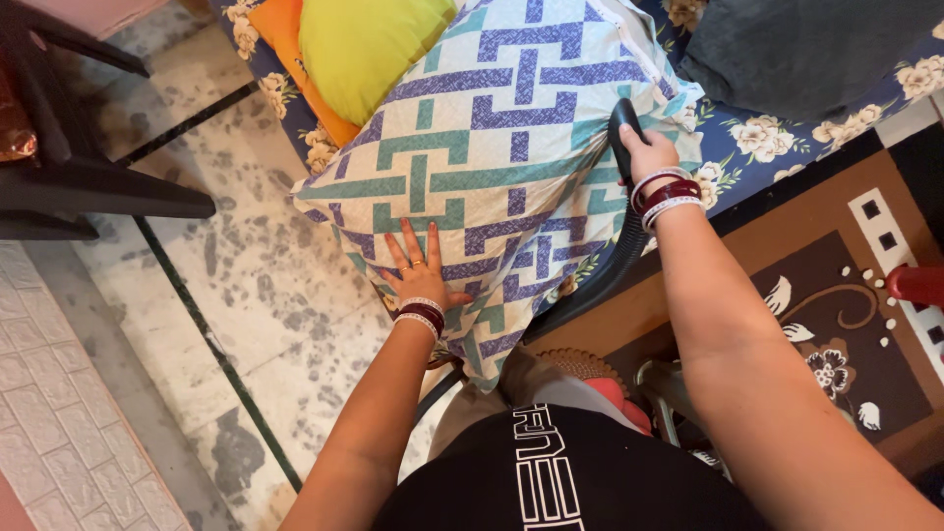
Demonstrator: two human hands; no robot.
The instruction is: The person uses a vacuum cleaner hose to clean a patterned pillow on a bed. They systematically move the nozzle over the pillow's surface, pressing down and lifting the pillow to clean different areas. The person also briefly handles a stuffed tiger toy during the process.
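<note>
A large pillow (501,147) in a pale cover with purple and green geometric bands lies tilted over the edge of a blue floral bed (757,138). My left hand (418,267) presses flat on the pillow's lower part, fingers spread, bangles at the wrist. My right hand (644,152) grips the black handle (621,123) of a vacuum wand at the pillow's right edge. A black hose (600,280) curves down from the handle beneath the pillow.
A yellow cushion (369,44) and an orange one (290,49) lie on the bed at the back, a dark grey pillow (796,49) at right. A black table's legs (88,187) stand at left on speckled floor. A brown patterned rug (836,295) lies at right.
</note>
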